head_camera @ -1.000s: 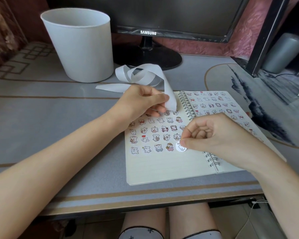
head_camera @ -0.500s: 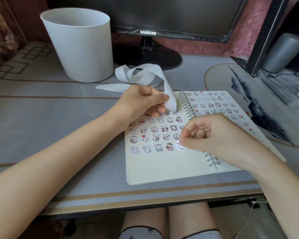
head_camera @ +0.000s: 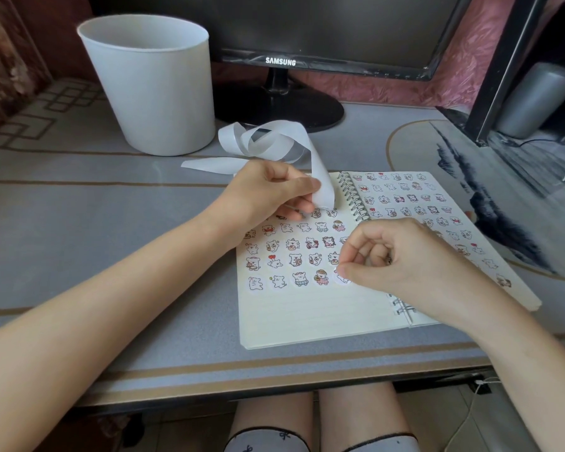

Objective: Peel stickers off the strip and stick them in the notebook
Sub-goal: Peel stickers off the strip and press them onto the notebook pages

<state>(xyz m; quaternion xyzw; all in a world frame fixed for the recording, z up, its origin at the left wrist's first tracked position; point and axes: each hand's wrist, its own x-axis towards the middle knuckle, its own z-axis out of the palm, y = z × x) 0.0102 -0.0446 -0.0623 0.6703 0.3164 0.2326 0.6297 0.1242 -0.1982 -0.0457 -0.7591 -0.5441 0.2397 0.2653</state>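
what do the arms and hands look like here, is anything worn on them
The left forearm and right forearm are bare as far as the frame shows, with no sleeves in view. Neither the left hand nor the right hand shows a glove, ring, watch or bracelet.

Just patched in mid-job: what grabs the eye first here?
The open spiral-bound notebook at the centre of the grey desk, pages lined with tiny cartoon stickers. The right hand holds a round white sticker down at the bottom row's end, while the left hand pinches the curling white paper strip above the left page's top.
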